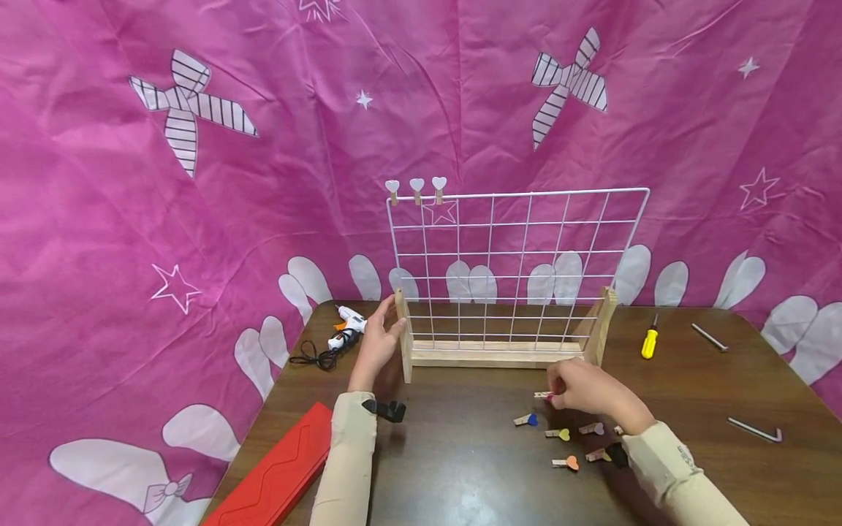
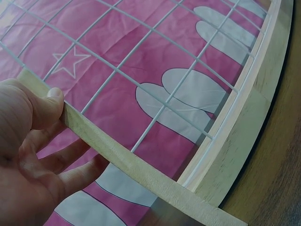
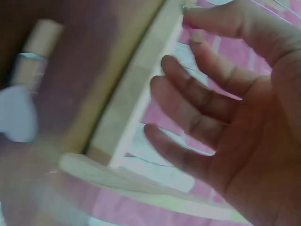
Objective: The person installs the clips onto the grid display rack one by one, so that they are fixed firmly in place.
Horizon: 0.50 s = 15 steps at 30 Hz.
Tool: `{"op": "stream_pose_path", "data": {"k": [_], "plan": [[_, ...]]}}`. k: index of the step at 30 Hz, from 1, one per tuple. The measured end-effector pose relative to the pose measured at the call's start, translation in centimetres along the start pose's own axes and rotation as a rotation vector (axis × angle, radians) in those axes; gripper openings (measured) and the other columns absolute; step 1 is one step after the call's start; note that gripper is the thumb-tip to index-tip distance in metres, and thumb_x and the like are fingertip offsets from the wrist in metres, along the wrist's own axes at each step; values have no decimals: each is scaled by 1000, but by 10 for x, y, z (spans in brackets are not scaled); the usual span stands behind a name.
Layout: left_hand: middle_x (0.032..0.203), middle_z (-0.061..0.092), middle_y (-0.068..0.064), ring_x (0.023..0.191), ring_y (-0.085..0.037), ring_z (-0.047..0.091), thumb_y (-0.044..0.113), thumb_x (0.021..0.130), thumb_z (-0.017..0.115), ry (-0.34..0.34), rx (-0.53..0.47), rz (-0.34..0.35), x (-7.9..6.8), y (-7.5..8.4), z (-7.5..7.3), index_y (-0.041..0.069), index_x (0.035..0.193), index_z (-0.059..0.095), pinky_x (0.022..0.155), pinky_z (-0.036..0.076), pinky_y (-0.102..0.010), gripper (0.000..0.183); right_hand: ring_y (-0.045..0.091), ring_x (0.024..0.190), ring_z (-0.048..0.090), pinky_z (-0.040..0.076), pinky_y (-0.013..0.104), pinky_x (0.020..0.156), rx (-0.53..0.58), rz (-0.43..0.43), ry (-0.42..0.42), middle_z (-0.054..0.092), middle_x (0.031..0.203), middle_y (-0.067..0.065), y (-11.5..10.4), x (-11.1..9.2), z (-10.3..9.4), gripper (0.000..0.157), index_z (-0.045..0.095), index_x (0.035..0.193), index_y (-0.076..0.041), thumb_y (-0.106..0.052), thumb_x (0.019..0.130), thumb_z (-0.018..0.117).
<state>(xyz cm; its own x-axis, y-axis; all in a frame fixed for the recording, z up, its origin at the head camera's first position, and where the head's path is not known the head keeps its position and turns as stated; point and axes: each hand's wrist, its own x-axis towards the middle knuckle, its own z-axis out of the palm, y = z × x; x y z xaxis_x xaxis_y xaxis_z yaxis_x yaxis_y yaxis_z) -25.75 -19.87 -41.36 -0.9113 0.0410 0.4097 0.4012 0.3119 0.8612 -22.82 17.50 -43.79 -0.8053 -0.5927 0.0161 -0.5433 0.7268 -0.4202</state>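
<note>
"What's the left hand (image 1: 380,343) doing?"
"It's gripping the wooden upright (image 1: 403,336) at the left end of the wire grid (image 1: 490,253)."
"And the right hand (image 1: 588,387)?"
"It's pinching a pink-heart clothespin (image 1: 542,395) in front of the grid's right end, near the blue-heart clothespin (image 1: 525,420) and orange-heart clothespin (image 1: 566,463) that are lying on the tabletop (image 1: 454,453)."
"Anything on the grid?"
"Three white-heart clothespins (image 1: 417,191) are standing clipped along its top rail, toward the left."
</note>
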Motion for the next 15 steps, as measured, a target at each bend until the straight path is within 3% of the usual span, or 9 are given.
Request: {"op": "stream_pose_path", "data": {"k": [7,15], "plan": [[131,46,-28,121,-39,44,-8,88,53,0,6,-1,0,2,0,-9,136,36,100,38,-48,50,7,65,53,46,22,56,14,-169,188,54,70,-14,-27,9,-37,14,61,76,-18,-7,74,69],[131,45,-28,121,-41,43,-8,87,54,6,-8,6,3,-4,1,-10,135,37,100,37,-49,50,2,68,56,51,27,61,-6,-217,252,58,73,-14,-71,18,-89,7,62,84,-16,-12,82,68]]}}
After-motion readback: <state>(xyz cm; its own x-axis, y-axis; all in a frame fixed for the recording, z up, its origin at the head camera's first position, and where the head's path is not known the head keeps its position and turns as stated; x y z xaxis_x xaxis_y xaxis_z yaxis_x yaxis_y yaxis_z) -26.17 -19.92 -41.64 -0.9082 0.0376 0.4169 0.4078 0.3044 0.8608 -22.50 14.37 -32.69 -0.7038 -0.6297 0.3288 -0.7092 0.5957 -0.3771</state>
